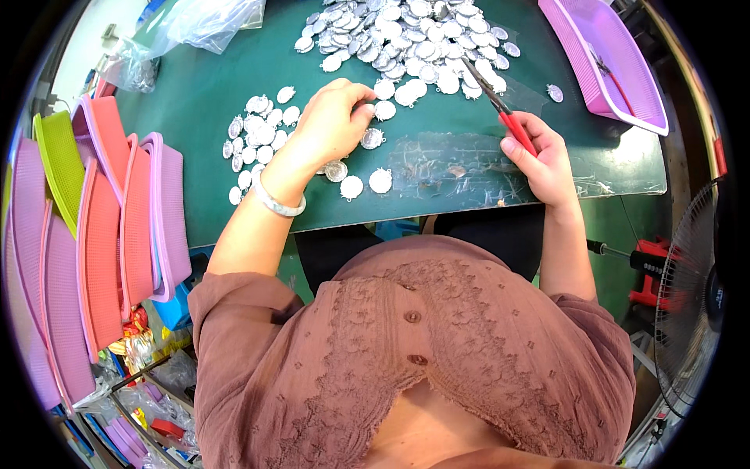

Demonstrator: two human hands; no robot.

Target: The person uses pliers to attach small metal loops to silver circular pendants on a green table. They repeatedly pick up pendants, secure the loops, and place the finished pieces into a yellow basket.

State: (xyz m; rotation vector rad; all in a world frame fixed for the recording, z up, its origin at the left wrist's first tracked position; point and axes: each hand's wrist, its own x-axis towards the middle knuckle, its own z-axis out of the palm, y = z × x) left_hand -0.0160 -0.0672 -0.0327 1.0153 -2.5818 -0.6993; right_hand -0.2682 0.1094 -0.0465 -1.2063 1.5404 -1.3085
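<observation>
My left hand (334,121) rests on the green table (234,78), fingers curled over small silver oval metal pieces, pinching one near its fingertips. A smaller group of the silver pieces (258,133) lies to its left and a few more (367,184) sit just below it. A big heap of silver pieces (410,39) fills the far middle. My right hand (543,156) grips red-handled pliers (500,105), whose dark jaws point up-left to the heap's edge. A pale bangle (277,203) circles my left wrist.
A purple plastic basket (617,59) stands at the far right. Stacked pink, purple and green baskets (101,234) stand on edge at my left. Clear plastic bags (195,23) lie at the far left. A fan (695,289) stands at lower right.
</observation>
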